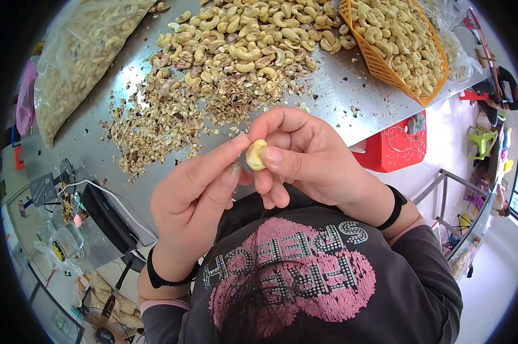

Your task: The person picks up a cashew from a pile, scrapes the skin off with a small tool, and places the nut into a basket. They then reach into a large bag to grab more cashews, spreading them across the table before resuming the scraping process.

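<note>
A pale yellow cashew nut is pinched between the thumb and fingers of my right hand, just above my lap. My left hand is beside it, its index fingertip at the nut's upper left edge and its thumb curled close below. Whether a bit of skin sits between those left fingertips is too small to tell. Beyond my hands, a pile of cashew nuts covers the metal table. Flaky skin scraps lie heaped on the near side of that pile.
An orange plastic basket full of cashews stands at the right edge of the table. At the left lies a large clear bag of cashews. A red stool is on the floor to the right. A black case lies at the left.
</note>
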`<action>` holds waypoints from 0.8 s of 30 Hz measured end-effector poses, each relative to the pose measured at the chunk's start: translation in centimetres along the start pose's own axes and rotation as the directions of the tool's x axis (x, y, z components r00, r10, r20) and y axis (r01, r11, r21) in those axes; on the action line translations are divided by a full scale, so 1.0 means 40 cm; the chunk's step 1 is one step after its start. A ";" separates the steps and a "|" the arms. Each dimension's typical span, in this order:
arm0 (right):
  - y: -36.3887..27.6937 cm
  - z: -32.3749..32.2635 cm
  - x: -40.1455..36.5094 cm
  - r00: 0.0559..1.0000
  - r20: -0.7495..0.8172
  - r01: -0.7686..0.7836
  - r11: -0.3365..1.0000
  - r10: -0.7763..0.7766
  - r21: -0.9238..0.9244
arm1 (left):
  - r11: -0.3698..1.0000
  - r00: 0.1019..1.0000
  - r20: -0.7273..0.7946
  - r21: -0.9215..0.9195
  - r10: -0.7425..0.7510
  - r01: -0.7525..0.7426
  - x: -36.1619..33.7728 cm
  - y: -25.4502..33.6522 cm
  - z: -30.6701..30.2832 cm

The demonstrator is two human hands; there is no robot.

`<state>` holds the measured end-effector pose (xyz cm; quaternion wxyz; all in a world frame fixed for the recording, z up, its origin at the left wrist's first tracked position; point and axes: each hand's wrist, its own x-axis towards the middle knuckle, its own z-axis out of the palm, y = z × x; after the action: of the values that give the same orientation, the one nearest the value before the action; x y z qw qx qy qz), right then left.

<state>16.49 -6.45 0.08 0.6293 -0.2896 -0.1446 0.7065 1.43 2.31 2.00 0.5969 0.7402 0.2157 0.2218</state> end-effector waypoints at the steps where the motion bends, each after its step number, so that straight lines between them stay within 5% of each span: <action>1: 0.001 0.000 0.000 1.000 0.000 0.000 1.000 0.000 0.000 | 0.995 0.996 0.003 -0.049 -0.090 0.090 -0.002 0.005 -0.004; 3: 0.002 0.001 0.000 1.000 0.002 0.003 0.999 -0.003 0.036 | 0.979 0.984 0.010 -0.098 -0.179 0.179 -0.002 0.009 -0.004; 12: 0.006 -0.006 0.000 0.996 0.074 -0.055 0.995 0.050 0.078 | 0.991 0.998 0.058 0.126 0.033 -0.040 0.004 0.000 -0.013; 14: 0.006 -0.008 0.001 0.994 0.085 -0.074 0.989 0.063 0.129 | 0.969 0.976 0.039 -0.117 -0.216 0.219 -0.002 0.005 -0.014; 22: 0.007 -0.007 0.002 0.996 0.046 -0.079 0.981 0.072 0.178 | 0.951 0.959 0.035 -0.124 -0.283 0.285 0.005 0.011 -0.010; 24: 0.005 -0.003 0.001 0.998 -0.041 -0.043 0.999 0.045 0.031 | 0.958 0.963 0.049 -0.098 -0.267 0.270 0.007 0.014 -0.009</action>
<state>16.40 -6.45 -0.15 0.6207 -0.2979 -0.1146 0.7161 1.46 2.64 2.64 0.6628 0.6759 0.2920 0.1367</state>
